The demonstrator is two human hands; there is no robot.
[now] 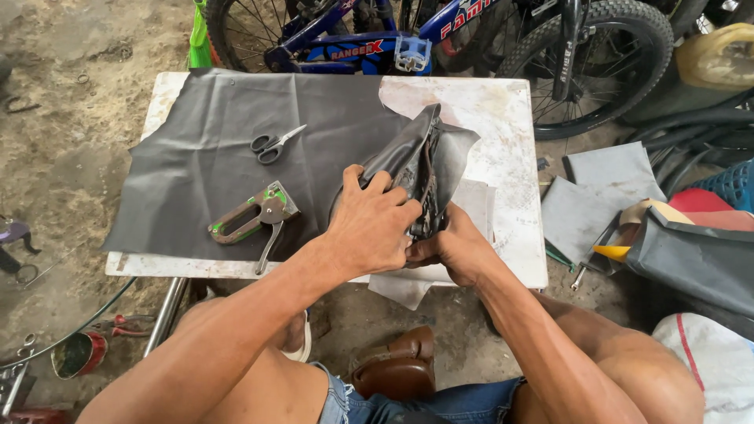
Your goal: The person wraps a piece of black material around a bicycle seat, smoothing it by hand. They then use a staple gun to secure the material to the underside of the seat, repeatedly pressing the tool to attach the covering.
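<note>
Holding the black seat upright on the tabletop, your left hand and right hand each clamp a grip on its cover, stapler lying left.

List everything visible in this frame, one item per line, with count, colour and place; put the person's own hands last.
seat: one, black cover pulled over it, on edge at the table's right half, gripped by both hands
table: one, white and worn, centre
sheet: one, dark grey, spread over the table's left part
scissors: one pair, dark handles, on the sheet
staple gun: one, metal with green parts, on the sheet near the front edge
bicycles: at least two, one blue, behind the table
jug: one, yellow, top right
grey pieces: several, on the floor at right
left hand: one, clasping the seat's near side
right hand: one, pinching the cover's lower edge
</note>
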